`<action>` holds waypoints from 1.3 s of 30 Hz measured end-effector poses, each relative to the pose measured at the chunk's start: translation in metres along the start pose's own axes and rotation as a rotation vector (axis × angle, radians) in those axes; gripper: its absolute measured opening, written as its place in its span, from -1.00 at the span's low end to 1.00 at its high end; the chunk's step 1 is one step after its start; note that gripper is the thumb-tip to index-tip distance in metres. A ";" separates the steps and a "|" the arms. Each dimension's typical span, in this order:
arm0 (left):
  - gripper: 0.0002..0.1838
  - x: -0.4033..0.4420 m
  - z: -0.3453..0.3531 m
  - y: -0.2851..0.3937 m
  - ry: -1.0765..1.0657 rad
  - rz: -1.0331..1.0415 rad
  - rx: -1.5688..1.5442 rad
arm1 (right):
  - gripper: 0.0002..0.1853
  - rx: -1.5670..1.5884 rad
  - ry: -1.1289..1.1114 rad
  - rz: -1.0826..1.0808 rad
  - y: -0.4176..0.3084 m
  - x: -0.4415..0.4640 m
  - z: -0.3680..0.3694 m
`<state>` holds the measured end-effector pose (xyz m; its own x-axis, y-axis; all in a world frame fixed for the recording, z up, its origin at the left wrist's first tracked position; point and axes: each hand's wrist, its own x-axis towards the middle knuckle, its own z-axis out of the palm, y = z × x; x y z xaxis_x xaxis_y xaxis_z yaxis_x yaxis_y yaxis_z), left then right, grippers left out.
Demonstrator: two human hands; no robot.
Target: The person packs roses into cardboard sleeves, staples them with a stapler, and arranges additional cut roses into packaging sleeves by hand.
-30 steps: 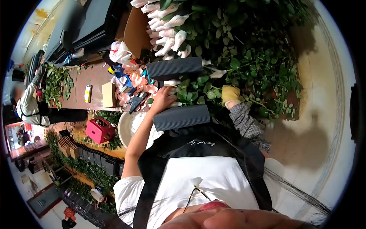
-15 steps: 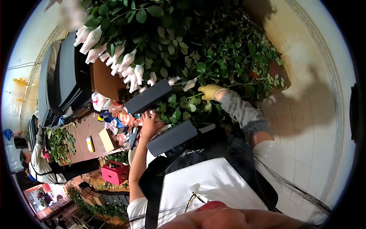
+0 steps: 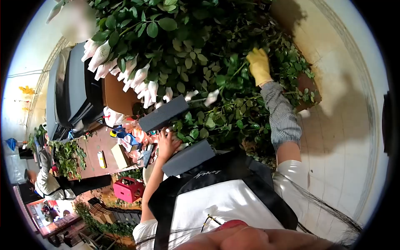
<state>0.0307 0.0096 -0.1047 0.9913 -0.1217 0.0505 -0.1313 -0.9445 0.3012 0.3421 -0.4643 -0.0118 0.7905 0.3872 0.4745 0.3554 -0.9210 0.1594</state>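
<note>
My left hand (image 3: 166, 145), bare, lies in the gap between two dark grey blocks (image 3: 163, 113) with its fingers apart. Small pale shapes show by its fingertips, too small to name. Yellow glove covers my right hand (image 3: 259, 66), stretched out over the leafy stems. Its fingers are closed round the green stem of a rose (image 3: 211, 98), whose bud wears a white net sleeve and points left. Leaves hide part of this stem. Many more white-netted roses (image 3: 141, 77) hang at the upper left, with dense foliage (image 3: 196, 54) behind them.
Pink flower heads and small items (image 3: 139, 139) crowd the reddish table (image 3: 91, 152) on the left, with a cardboard piece (image 3: 121, 156) and a yellow-white bottle (image 3: 101, 159). Large grey sheets (image 3: 77, 91) stand beyond. A pink stool (image 3: 128, 189) and another person (image 3: 52, 183) are at the lower left.
My right hand has moved up and away from my body across the foliage. The netted rose has shifted slightly right and down. My left hand stays between the blocks.
</note>
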 end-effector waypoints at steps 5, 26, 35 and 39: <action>-0.31 -0.001 0.004 0.000 0.062 -0.023 -0.058 | -0.68 -0.304 0.255 0.283 0.052 0.001 -0.094; -0.43 -0.007 0.011 -0.010 0.153 -0.111 -0.235 | -0.80 0.081 -0.734 -0.149 -0.215 -0.098 -0.029; -0.38 -0.011 0.011 -0.015 0.209 -0.106 -0.287 | -0.85 -0.112 -0.856 -0.217 -0.213 -0.092 0.011; -0.50 -0.038 -0.027 -0.035 0.245 -0.155 -0.336 | -0.29 0.190 -1.016 -0.106 -0.199 -0.050 -0.075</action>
<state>-0.0025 0.0556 -0.0920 0.9729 0.1280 0.1927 -0.0178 -0.7892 0.6139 0.1941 -0.3035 -0.0023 0.7671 0.4003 -0.5014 0.4507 -0.8924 -0.0229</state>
